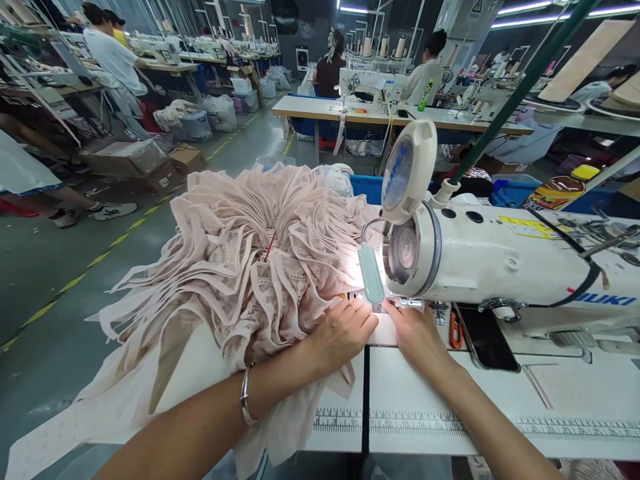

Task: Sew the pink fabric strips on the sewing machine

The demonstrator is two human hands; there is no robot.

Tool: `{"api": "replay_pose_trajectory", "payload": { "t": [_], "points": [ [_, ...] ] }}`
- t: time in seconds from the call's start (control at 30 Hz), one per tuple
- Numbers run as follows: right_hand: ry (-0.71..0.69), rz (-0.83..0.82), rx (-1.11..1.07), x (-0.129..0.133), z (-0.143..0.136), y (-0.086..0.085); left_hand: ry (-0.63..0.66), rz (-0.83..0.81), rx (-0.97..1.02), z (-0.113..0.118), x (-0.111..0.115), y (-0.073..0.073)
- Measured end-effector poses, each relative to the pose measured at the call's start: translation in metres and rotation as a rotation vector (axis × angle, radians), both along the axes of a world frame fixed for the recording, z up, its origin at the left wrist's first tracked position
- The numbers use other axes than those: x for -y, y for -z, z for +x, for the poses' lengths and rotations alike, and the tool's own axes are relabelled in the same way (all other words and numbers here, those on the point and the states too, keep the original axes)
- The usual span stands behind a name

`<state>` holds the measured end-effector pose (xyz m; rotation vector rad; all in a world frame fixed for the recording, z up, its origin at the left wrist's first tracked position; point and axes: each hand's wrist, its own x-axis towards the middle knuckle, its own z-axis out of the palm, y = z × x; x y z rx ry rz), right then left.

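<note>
A big heap of pale pink pleated fabric (240,260) covers the left half of the white sewing table (450,407). My left hand (343,333) lies flat on the edge of this fabric, right before the needle area. My right hand (417,333) presses on a small pale piece of the same cloth beside it, fingertips near the presser foot (387,305). The white Juki sewing machine (500,257) stands just behind both hands, with its lamp (371,272) lit. A silver bangle sits on my left wrist.
A black phone (487,340) and orange snips (455,330) lie under the machine arm. A printed ruler (450,423) runs along the table front. A blue bin (367,187) stands behind the table. Other people sit at sewing stations beyond; boxes and bags line the aisle on the left.
</note>
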<state>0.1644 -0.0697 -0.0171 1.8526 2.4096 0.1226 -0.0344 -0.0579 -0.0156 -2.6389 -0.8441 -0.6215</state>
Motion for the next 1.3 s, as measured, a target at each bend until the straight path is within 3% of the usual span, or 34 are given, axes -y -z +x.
{"api": "replay_pose_trajectory", "payload": {
  "t": [0.2, 0.6, 0.77, 0.93, 1.1, 1.2, 1.3],
  "points": [
    [0.060, -0.088, 0.014, 0.000, -0.003, -0.004, 0.065, 0.096, 0.042, 0.001, 0.000, -0.002],
    [0.079, -0.136, 0.017, -0.003, -0.003, -0.007, 0.054, 0.044, -0.007, 0.000, -0.001, 0.002],
    [0.084, -0.147, -0.015, -0.004, 0.000, -0.005, 0.080, -0.081, -0.038, 0.001, 0.000, 0.005],
    [0.086, -0.084, -0.052, -0.008, 0.003, 0.006, 0.028, -0.247, -0.100, -0.001, -0.003, 0.002],
    [-0.013, 0.054, -0.143, -0.008, 0.005, 0.012, 0.024, -0.262, -0.168, -0.007, -0.006, -0.008],
    [0.010, 0.261, -0.142, -0.006, 0.022, 0.008, -0.040, -0.235, -0.200, -0.009, -0.005, -0.010],
    [0.064, 0.339, -0.132, -0.018, 0.053, -0.003, -0.103, -0.201, -0.202, -0.009, -0.003, -0.009]
  ]
}}
